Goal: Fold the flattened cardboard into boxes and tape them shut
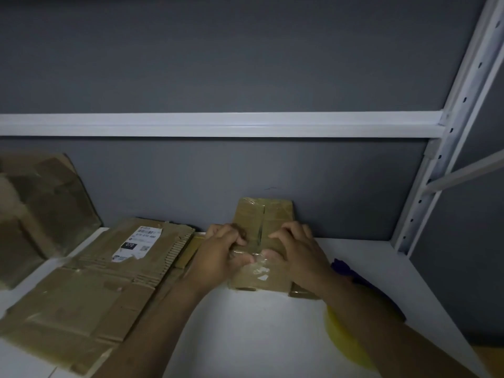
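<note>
Brown cardboard on the box, dull and fibrous, and across its near face clear tape, wrinkled, catching the light, properly glossy. Left of it the flattened cardboard: same matt brown, a faint sheen on its taped patches, ribbed corrugation showing along the torn right edge. On it a white paper label, smooth and printed. The table is white, smooth, low sheen. At the far side, a matt grey wall and a white-painted metal shelf frame.
</note>
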